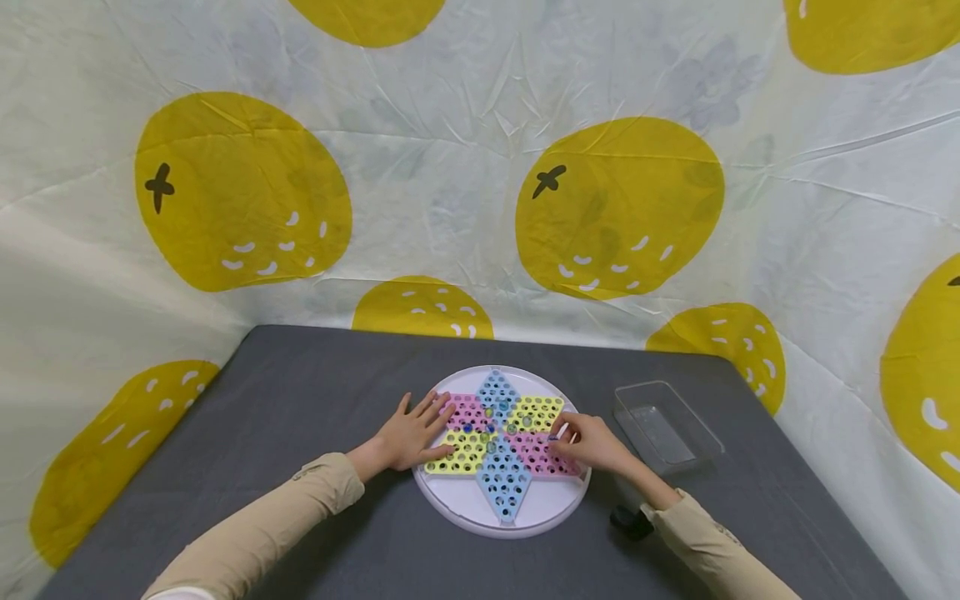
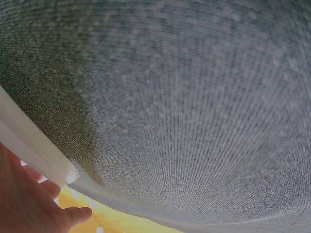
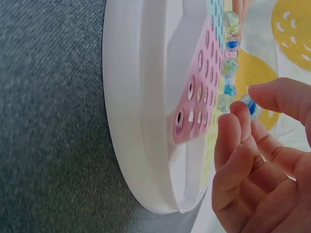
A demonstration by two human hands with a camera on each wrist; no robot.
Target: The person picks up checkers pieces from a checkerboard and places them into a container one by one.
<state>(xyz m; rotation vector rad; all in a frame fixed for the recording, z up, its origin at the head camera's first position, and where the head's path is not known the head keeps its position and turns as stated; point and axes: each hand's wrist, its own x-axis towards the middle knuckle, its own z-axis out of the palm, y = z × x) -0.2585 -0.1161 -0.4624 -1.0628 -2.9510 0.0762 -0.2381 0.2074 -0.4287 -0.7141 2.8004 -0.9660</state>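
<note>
A round white Chinese checkers board (image 1: 452,500) lies on the table, its star of pink, yellow and blue points full of holes. Several glass marbles (image 3: 230,67) sit around the star's middle. My right hand (image 1: 588,443) pinches a clear marble with a blue swirl (image 3: 251,107) between thumb and fingers, above the pink point (image 1: 542,454) on the right. Spread fingers of my left hand (image 1: 412,433) rest on the board's left side, over the pink and yellow points. In the left wrist view only part of that hand (image 2: 29,206) shows, by the white rim.
To the right of the board stands a clear plastic box (image 1: 667,429). A small black object (image 1: 632,522) is at my right wrist. Dark grey cloth (image 1: 337,375) covers the table, and a white curtain with yellow fruit prints (image 1: 435,183) hangs behind it.
</note>
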